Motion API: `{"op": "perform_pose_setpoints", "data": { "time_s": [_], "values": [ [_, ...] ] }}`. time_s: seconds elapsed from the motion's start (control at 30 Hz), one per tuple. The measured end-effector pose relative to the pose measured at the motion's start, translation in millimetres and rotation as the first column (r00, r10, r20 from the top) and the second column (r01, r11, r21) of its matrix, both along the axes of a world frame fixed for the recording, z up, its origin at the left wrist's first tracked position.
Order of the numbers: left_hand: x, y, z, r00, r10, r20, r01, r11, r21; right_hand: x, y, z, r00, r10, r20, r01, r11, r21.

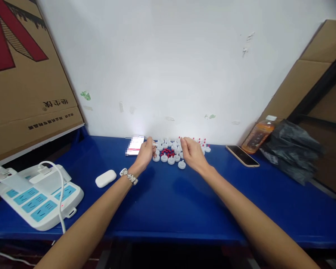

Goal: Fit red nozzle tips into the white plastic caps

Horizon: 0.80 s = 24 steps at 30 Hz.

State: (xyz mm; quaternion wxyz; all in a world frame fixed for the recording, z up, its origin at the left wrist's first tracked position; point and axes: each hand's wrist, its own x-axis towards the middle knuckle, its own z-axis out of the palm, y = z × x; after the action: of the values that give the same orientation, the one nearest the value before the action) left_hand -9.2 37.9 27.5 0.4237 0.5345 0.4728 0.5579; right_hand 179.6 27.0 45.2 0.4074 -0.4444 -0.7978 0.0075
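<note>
Near the wall, on the blue table, my left hand (146, 152) is closed with thumb and fingers pinched on a white nozzle cap (155, 144), mostly hidden by the fingers. My right hand (193, 152) is curled shut a short way to the right; its fingertips hide whatever it holds. Between the hands lie several round white nozzle caps (171, 160) and a small pile of red tips (167, 152). One white cap (182, 164) sits nearest the front. Past my right hand stand several white caps with red tips (204, 144) on them.
A lit phone (135, 145) lies behind my left hand. Leftward are a white earbud case (105, 178) and a power strip (42, 201) with cables. At right are another phone (242, 155), a drink bottle (259, 135) and a black plastic bag (292, 149). Cardboard (25, 89) leans at left.
</note>
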Motion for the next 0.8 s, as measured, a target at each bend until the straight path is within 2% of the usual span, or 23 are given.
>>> {"op": "perform_pose_setpoints", "data": {
  "time_s": [0.07, 0.13, 0.27, 0.4, 0.5, 0.57, 0.63, 0.7, 0.8],
  "values": [
    [-6.3, 5.1, -3.3, 0.998, -0.007, -0.056, 0.006, 1.000, -0.019, 7.6, 11.1, -2.7, 0.995, -0.022, 0.096, 0.025, 0.999, -0.030],
    [-8.1, 8.2, -8.6, 0.986, -0.004, -0.166, 0.009, 1.000, 0.027, 9.1, 23.0, -7.7, 0.987, -0.021, 0.159, 0.034, 0.996, -0.079],
    [-8.7, 7.3, -16.3, 0.918, -0.017, -0.395, 0.089, 0.982, 0.166, -1.4, 42.3, -16.4, 0.977, 0.002, 0.212, 0.039, 0.981, -0.191],
    [-13.8, 4.2, -17.4, 0.874, -0.040, -0.485, 0.155, 0.968, 0.199, -11.4, 53.0, -16.6, 0.972, 0.015, 0.234, 0.044, 0.968, -0.246],
    [-16.6, 4.8, -17.5, 0.866, -0.009, -0.500, 0.133, 0.968, 0.212, -13.6, 54.3, -15.6, 0.996, 0.040, 0.081, -0.013, 0.952, -0.304],
    [-16.5, 5.2, -17.5, 0.860, 0.024, -0.510, 0.124, 0.959, 0.254, -13.8, 51.3, -16.2, 0.989, 0.113, -0.094, -0.140, 0.923, -0.360],
    [-15.0, 4.3, -17.0, 0.857, 0.056, -0.512, 0.110, 0.951, 0.288, -14.0, 46.2, -18.0, 0.937, 0.205, -0.284, -0.311, 0.861, -0.403],
    [-12.7, 1.9, -15.6, 0.862, 0.073, -0.502, 0.097, 0.948, 0.303, -14.7, 40.9, -19.7, 0.852, 0.246, -0.463, -0.454, 0.787, -0.418],
    [-10.4, -2.0, -12.3, 0.871, 0.077, -0.485, 0.094, 0.944, 0.318, -16.1, 35.6, -19.6, 0.750, 0.196, -0.632, -0.536, 0.739, -0.407]
  ]
}}
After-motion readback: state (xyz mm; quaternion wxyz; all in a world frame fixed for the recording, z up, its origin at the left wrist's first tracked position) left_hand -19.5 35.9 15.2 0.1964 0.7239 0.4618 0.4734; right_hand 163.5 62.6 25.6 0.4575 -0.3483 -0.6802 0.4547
